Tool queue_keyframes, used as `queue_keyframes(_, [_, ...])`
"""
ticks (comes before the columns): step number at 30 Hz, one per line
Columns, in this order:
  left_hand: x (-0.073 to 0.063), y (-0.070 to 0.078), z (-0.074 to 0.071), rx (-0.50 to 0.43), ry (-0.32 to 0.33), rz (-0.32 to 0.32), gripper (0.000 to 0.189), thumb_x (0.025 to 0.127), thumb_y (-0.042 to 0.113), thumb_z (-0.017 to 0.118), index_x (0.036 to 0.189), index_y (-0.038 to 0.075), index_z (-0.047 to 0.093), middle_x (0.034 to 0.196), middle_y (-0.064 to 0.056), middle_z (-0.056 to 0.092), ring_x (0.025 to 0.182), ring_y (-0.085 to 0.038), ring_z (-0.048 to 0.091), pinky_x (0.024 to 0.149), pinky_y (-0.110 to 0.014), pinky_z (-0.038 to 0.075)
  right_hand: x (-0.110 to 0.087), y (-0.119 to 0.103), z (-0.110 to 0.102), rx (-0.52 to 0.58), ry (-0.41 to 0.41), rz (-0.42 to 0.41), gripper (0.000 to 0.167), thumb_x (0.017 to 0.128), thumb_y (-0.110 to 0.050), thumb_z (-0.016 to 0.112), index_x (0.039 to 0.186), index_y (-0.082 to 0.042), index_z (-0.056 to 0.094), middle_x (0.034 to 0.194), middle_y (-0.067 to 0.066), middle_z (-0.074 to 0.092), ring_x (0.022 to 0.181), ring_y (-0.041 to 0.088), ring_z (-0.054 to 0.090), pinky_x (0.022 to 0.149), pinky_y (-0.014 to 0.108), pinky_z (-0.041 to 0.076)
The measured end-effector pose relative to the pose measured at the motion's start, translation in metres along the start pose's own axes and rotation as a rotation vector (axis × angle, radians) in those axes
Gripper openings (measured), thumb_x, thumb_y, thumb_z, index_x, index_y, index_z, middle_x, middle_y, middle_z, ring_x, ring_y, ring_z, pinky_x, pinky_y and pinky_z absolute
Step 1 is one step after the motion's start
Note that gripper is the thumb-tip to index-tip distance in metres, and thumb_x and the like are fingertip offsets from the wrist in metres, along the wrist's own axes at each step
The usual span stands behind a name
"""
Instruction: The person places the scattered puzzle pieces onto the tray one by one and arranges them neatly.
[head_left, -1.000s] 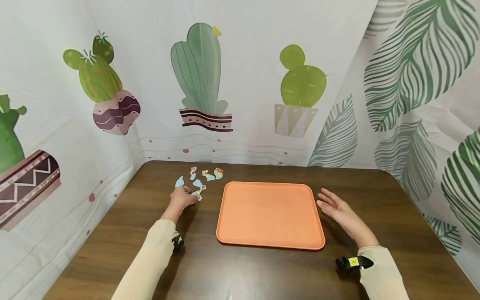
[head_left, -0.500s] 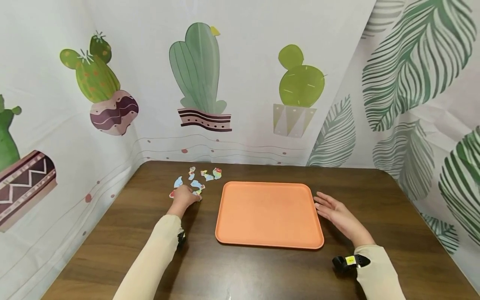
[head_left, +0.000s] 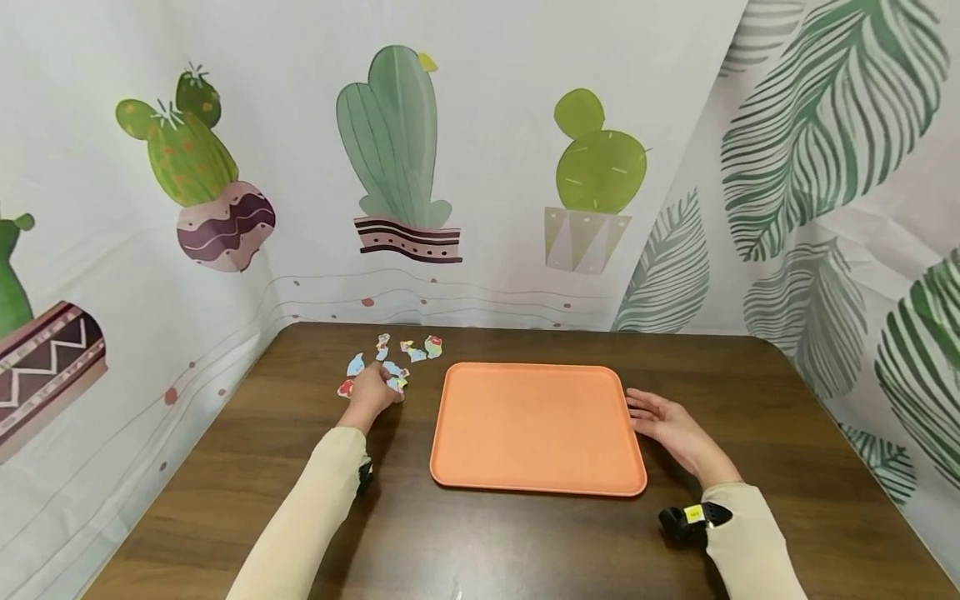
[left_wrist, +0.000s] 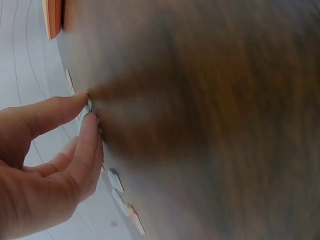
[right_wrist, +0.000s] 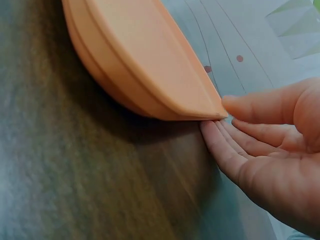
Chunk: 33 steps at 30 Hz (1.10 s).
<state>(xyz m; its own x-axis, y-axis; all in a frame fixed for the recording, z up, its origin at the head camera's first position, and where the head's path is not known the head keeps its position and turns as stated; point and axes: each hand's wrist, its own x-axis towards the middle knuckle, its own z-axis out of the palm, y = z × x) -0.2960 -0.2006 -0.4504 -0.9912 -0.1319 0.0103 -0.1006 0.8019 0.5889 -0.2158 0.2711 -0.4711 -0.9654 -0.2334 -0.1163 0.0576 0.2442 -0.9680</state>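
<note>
Puzzle pieces [head_left: 356, 364] lie scattered over the far left part of the table [head_left: 555, 542], between its left edge and the tray [head_left: 537, 429]. Leftmost is a red piece [head_left: 345, 389], just beside my left hand [head_left: 369, 392], with a pale blue one a little nearer the table's far edge. I have that hand reaching over the group from the near side, thumb and forefinger drawn nearly together, pinching a small pale piece [left_wrist: 90, 105] at the table's surface; how firmly, I cannot tell. I count at least seven pieces, printed in pale blue, red, yellow and green; some lie so close together, and my fingers cover so much, that the exact number is unclear. Farthest right of them, a green-and-red piece [head_left: 433, 347] sits near the tray's far left corner. Next comes the one tray, orange, around the middle of the table, its low rim running round a flat floor that shows plain orange from side to side. At the tray's right edge, toward its far corner, is my right hand [head_left: 670, 423], half spread, fingers only slightly bent, their tips resting against the rim.
</note>
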Motion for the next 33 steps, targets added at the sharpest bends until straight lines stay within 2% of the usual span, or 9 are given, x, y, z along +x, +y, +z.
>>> queue_keyframes(5, [0.000,0.001,0.002,-0.043,0.024,0.029,0.042,0.065,0.000,0.078,0.101,-0.005,0.056,0.090,-0.021,0.060,0.085,-0.037,0.054,0.077,-0.046,0.048,0.002,0.001,0.001,-0.019,0.001,-0.010,0.061,0.092,0.007,0.054,0.145,0.014,0.024,0.145,0.036,0.030,0.129,0.047,0.038,0.091,0.021,0.049])
queue_keyframes(8, [0.001,0.002,0.003,-0.085,0.033,0.020,0.041,0.066,-0.002,0.077,0.101,-0.004,0.057,0.080,-0.018,0.063,0.074,-0.030,0.058,0.070,-0.038,0.051,0.001,0.002,0.001,-0.016,-0.001,-0.009,0.061,0.092,0.006,0.054,0.145,0.014,0.025,0.145,0.036,0.030,0.129,0.047,0.038,0.090,0.020,0.049])
queue_keyframes(12, [0.002,0.004,0.005,-0.193,0.024,-0.027,0.035,0.070,-0.008,0.072,0.102,-0.004,0.057,0.065,-0.010,0.060,0.051,-0.015,0.056,0.052,-0.024,0.050,0.001,0.002,0.000,-0.019,-0.003,-0.002,0.060,0.093,0.005,0.054,0.145,0.013,0.026,0.145,0.035,0.031,0.129,0.046,0.039,0.091,0.023,0.050])
queue_keyframes(16, [0.003,0.006,0.007,-0.351,-0.003,-0.073,0.033,0.073,-0.015,0.063,0.104,-0.006,0.056,0.060,-0.004,0.054,0.046,-0.009,0.050,0.045,-0.018,0.049,0.000,0.002,-0.002,-0.028,0.001,0.002,0.060,0.093,0.004,0.055,0.145,0.012,0.027,0.146,0.034,0.030,0.129,0.046,0.039,0.092,0.023,0.050])
queue_keyframes(19, [0.004,0.009,0.009,-0.469,-0.034,-0.110,0.034,0.076,-0.017,0.061,0.107,-0.007,0.055,0.063,-0.005,0.052,0.048,-0.010,0.051,0.047,-0.019,0.051,0.000,0.002,-0.003,-0.028,0.003,0.006,0.060,0.093,0.004,0.055,0.145,0.011,0.027,0.146,0.034,0.030,0.129,0.045,0.039,0.092,0.023,0.049])
queue_keyframes(23, [0.005,0.015,0.011,-0.586,-0.073,-0.152,0.034,0.079,-0.018,0.058,0.111,-0.006,0.055,0.076,-0.011,0.051,0.055,-0.011,0.055,0.053,-0.022,0.055,-0.001,0.003,-0.003,-0.015,-0.002,0.010,0.060,0.093,0.004,0.055,0.145,0.011,0.027,0.146,0.034,0.030,0.129,0.045,0.038,0.093,0.025,0.050])
queue_keyframes(26, [0.007,0.023,0.011,-0.645,-0.104,-0.151,0.036,0.081,-0.018,0.057,0.115,-0.008,0.053,0.084,-0.014,0.051,0.057,-0.012,0.058,0.059,-0.025,0.058,0.000,0.004,-0.003,-0.009,-0.009,0.010,0.060,0.093,0.002,0.056,0.146,0.011,0.027,0.146,0.033,0.030,0.130,0.045,0.038,0.093,0.026,0.051])
queue_keyframes(33, [0.013,0.053,0.013,-0.725,-0.190,-0.129,0.042,0.084,-0.015,0.059,0.124,-0.010,0.046,0.088,-0.018,0.054,0.061,-0.015,0.063,0.069,-0.030,0.060,0.002,0.007,-0.004,0.003,-0.006,0.001,0.060,0.093,0.003,0.056,0.145,0.011,0.028,0.146,0.033,0.031,0.129,0.045,0.039,0.092,0.023,0.050])
